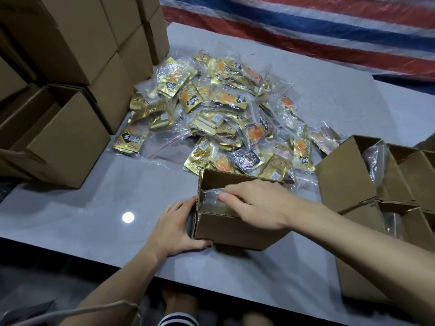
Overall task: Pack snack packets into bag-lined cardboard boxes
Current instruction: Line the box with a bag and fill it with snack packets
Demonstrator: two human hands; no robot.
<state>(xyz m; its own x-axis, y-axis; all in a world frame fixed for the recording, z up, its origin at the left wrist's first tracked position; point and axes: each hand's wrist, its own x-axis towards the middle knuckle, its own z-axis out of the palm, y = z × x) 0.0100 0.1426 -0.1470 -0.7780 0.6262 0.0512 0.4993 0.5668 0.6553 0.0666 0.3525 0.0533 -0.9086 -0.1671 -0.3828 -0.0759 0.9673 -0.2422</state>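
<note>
While left hand (179, 228) grips box (235, 234) corner | right hand (256, 203) reaches in, pinching clear bag (210, 196)

A glossy grey table (70, 208) was seen, with a round spot of light (128, 217) reflected on its surface. Beyond its far edge a sheet (306, 27) striped in red, blue and white was spread. A pale cord (94, 308) was seen below its near edge, at the lower left.

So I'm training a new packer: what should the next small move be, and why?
Probably spread the clear bag against the walls of the box: the right hand pinches it inside, the left hand steadies the box, and the packets lie piled beyond.
</note>
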